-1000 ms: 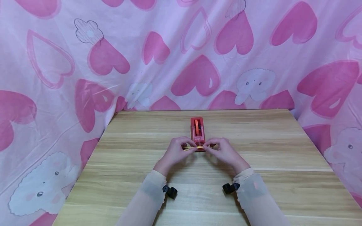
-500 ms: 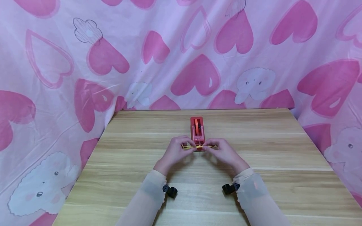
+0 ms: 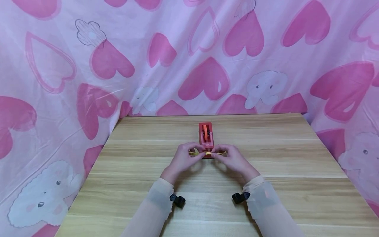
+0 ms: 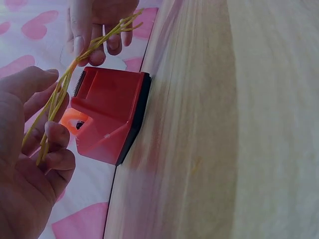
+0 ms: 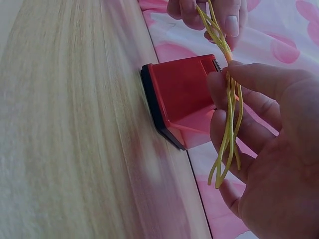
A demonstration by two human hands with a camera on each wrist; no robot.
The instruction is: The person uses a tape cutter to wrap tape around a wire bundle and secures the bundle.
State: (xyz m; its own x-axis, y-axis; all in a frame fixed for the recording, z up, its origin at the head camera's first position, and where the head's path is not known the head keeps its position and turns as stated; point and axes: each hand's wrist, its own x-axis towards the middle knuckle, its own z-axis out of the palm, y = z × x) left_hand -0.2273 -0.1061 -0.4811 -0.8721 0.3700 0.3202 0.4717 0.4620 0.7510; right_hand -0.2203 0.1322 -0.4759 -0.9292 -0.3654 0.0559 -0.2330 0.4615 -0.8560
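Note:
A bundle of thin yellow strands (image 3: 208, 153) is stretched sideways between my two hands. Orange tape-like wrapping (image 5: 228, 54) shows round its middle. On one side my left hand (image 3: 185, 156) pinches it with thumb and forefinger, and strands trail across the fingers in the left wrist view. My right hand (image 3: 230, 158) pinches the other side, its loose strand ends (image 5: 224, 159) hanging over the curled fingers. Right behind the bundle stands a red tape dispenser (image 4: 112, 112) with a toothed cutter (image 4: 79, 83) and an orange tape roll (image 3: 205, 133).
The wood-grain table (image 3: 148, 138) carries the dispenser near its middle. Pink heart-patterned cloth (image 3: 165, 79) hangs behind and along both sides. Black wrist cameras sit on the left sleeve (image 3: 161, 191) and right sleeve (image 3: 260, 189).
Both hands stay almost in place, still pinching the bundle in front of the dispenser. The strands shift slightly between the fingers. The head view drifts a little.

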